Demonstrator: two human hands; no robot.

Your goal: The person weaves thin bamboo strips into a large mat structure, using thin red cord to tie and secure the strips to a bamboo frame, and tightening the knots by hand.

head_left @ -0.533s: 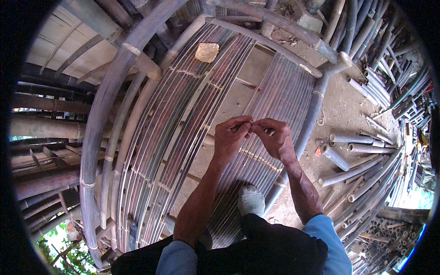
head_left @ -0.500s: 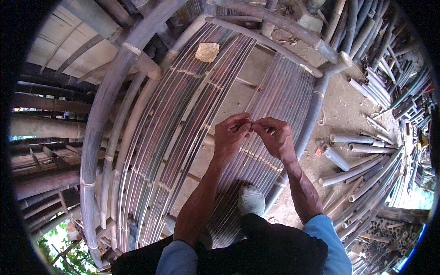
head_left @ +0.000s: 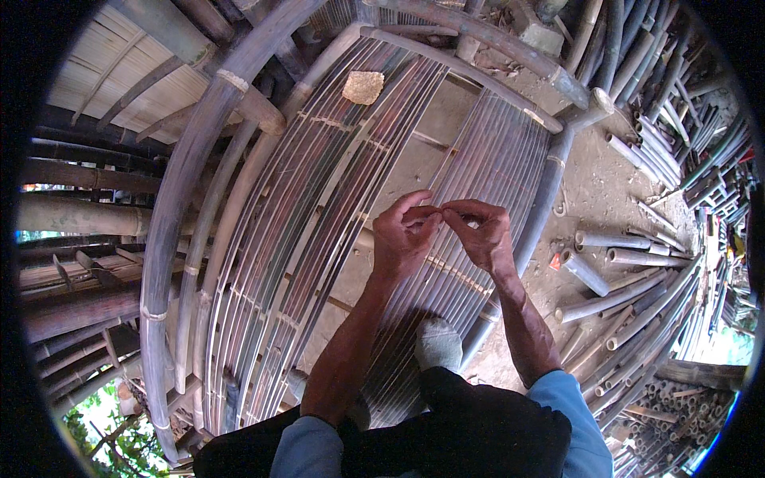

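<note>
My left hand [head_left: 403,233] and my right hand [head_left: 481,231] meet fingertip to fingertip over a bamboo slat platform [head_left: 498,143]. Thumb and fingers are pinched on both sides. Whatever lies between the tips is too small to make out. Below the hands run thin, closely spaced bamboo strips, tied across by a pale band [head_left: 458,276]. My foot in a grey sock [head_left: 438,344] rests on these strips, below and between my forearms.
A long gap splits the platform's slats, showing the dirt floor [head_left: 448,107]. A flat tan piece [head_left: 363,88] lies on the far left slats. Thick bamboo poles [head_left: 163,207] frame the left side. Cut bamboo tubes [head_left: 584,272] and stacked poles lie on the right.
The fingers of both hands have shifted slightly, with the left index finger raised a bit more. The fingertips still meet at nearly the same place.
</note>
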